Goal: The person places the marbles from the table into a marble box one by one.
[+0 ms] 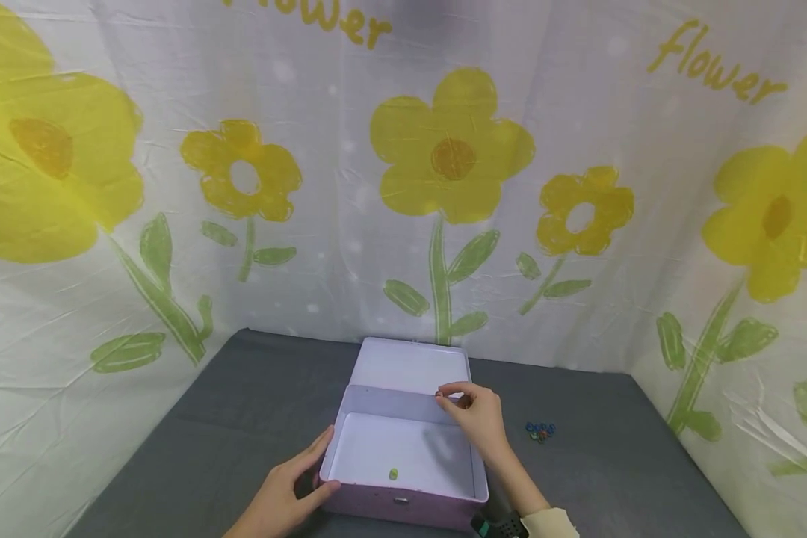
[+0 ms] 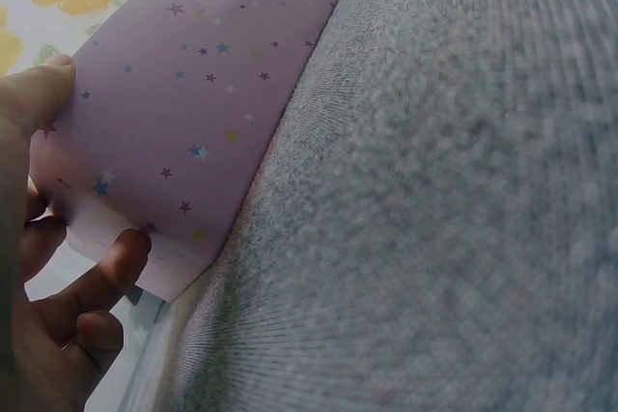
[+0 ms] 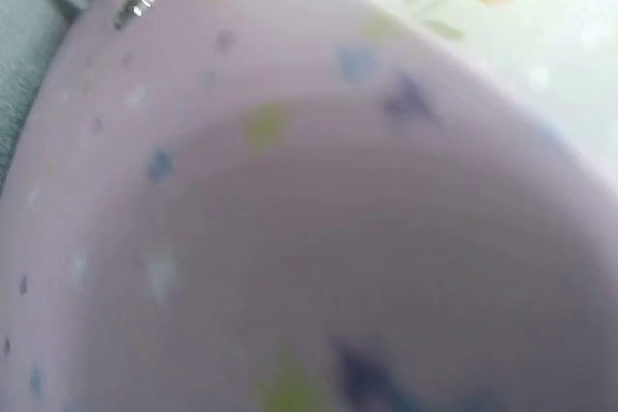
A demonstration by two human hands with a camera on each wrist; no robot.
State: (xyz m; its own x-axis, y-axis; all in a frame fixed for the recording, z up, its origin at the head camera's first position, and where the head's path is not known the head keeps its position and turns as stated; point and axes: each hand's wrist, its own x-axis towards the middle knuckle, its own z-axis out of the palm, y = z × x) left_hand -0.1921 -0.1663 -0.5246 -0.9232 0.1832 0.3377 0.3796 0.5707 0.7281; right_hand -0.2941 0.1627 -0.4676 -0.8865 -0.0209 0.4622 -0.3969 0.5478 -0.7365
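A pink-purple tin box (image 1: 403,502) with a star print and a white inside stands with its lid (image 1: 413,365) folded back. My left hand (image 1: 284,484) holds the box at its front left corner, thumb at the front rim and fingers along the side. In the left wrist view this hand (image 2: 68,325) is against the starry wall (image 2: 164,94). Over the box's back right part, my right hand (image 1: 479,418) pinches a small reddish-brown piece (image 1: 438,394), mostly hidden by the fingertips. One small green piece (image 1: 393,474) lies on the box floor near the front.
Right of the box, a small cluster of mostly blue pieces (image 1: 540,431), with some red and green, lies on the dark grey cloth (image 1: 619,463). White curtains (image 1: 336,284) with yellow flowers enclose the back and sides. The right wrist view is filled by the blurred box wall (image 3: 319,238).
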